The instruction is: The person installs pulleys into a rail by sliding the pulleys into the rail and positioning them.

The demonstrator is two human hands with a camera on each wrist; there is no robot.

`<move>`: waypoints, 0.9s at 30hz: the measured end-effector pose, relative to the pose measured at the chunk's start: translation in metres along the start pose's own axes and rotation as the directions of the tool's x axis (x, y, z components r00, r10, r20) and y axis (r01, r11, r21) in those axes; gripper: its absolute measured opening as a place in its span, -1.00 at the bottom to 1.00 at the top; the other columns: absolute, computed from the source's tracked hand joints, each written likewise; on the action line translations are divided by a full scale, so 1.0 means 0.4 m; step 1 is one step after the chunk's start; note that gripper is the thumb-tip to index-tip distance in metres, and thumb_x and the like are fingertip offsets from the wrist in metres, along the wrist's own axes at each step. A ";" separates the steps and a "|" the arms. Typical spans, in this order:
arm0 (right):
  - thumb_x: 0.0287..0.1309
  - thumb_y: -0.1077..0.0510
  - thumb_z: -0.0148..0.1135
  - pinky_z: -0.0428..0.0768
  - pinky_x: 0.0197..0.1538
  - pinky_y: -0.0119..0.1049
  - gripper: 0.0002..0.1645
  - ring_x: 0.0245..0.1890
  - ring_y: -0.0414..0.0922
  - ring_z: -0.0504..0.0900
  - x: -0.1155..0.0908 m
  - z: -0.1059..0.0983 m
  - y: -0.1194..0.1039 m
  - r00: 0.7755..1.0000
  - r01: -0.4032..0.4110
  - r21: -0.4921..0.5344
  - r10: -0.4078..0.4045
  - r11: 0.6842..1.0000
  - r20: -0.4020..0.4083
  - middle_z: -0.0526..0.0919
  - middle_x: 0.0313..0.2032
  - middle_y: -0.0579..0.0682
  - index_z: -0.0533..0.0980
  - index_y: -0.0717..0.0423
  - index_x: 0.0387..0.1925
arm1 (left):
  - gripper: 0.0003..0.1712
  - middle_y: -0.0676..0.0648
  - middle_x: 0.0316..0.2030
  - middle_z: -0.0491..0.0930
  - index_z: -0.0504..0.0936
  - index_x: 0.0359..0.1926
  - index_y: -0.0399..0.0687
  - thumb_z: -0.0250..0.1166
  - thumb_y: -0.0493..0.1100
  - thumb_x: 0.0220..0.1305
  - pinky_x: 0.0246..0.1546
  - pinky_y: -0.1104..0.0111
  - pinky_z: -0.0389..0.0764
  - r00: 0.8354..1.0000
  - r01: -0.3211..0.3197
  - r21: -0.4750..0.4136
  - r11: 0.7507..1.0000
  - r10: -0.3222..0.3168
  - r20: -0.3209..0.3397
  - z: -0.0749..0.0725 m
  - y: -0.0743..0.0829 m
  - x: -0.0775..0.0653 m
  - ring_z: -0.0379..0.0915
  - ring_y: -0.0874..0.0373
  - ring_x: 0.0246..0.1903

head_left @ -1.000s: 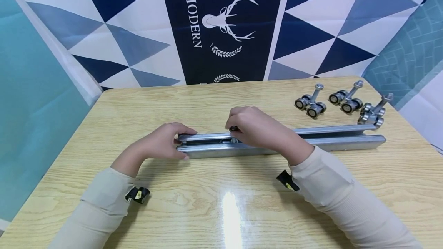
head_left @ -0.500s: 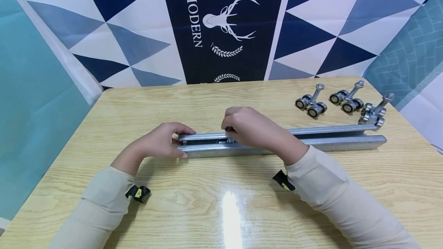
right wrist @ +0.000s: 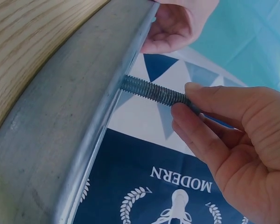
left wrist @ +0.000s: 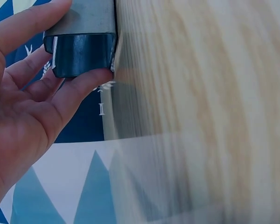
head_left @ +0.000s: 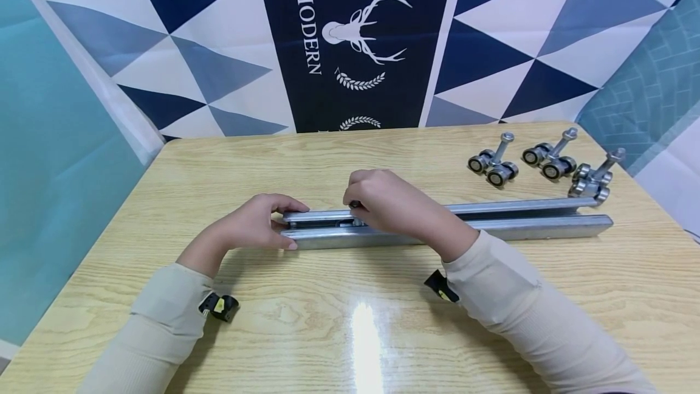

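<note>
A long grey metal U-channel track (head_left: 328,238) lies on the table with its slot facing up. My left hand (head_left: 251,224) grips its left end, thumb on the near side and fingers on the far side; the left wrist view shows the hollow track end (left wrist: 84,55) between them. Out of the slot stands a threaded bolt (right wrist: 151,91), its top pinched between the thumb and fingers of my right hand (head_left: 385,205). At the bolt's foot a bit of metal (head_left: 344,223) shows inside the track; the rest is hidden by the walls and my hand.
Three roller trolleys with upright bolts stand at the back right: one trolley (head_left: 494,163), a middle trolley (head_left: 549,157) and a right trolley (head_left: 596,178) close behind the track's right end. A patterned cloth (head_left: 219,65) rises behind the wooden table (head_left: 284,345).
My right hand has slid left along the track with the bolt, closer to my left hand. The left hand keeps its place on the track end.
</note>
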State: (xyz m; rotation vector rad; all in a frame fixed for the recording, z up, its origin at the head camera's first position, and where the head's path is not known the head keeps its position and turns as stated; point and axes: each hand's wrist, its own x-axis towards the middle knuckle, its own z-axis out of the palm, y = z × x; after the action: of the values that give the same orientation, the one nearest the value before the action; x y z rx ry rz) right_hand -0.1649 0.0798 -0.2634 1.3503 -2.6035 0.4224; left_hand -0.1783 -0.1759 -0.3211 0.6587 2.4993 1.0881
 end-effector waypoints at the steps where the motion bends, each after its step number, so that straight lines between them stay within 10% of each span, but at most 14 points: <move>1: -0.09 0.32 0.25 0.46 -0.35 -0.41 -0.93 -0.47 -0.25 0.46 0.001 0.000 -0.001 1.000 0.000 -0.001 0.000 1.000 0.001 0.52 -0.47 -0.08 0.60 0.13 -0.48 | -0.36 0.07 -0.10 0.45 0.50 -0.05 0.10 0.49 -0.22 -0.28 -0.18 0.37 0.48 1.000 0.002 -0.004 1.000 -0.002 0.000 0.000 -0.001 0.000 0.39 0.11 -0.13; 27: -0.08 0.33 0.20 0.45 -0.34 -0.42 -0.90 -0.45 -0.25 0.46 0.042 0.018 -0.023 1.000 -0.001 0.007 0.001 1.000 0.009 0.52 -0.45 -0.08 0.60 0.12 -0.47 | -0.36 -0.10 -0.06 0.40 0.48 -0.04 -0.07 0.48 -0.27 -0.28 -0.16 0.35 0.47 0.999 0.035 -0.281 0.959 -0.033 0.012 -0.017 -0.035 -0.020 0.43 0.00 -0.06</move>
State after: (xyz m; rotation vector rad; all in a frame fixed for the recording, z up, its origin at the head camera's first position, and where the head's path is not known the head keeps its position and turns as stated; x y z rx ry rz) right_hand -0.1671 0.0596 -0.2638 1.3562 -2.6126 0.4267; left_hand -0.1788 -0.1926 -0.3261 0.5329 2.2771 1.3903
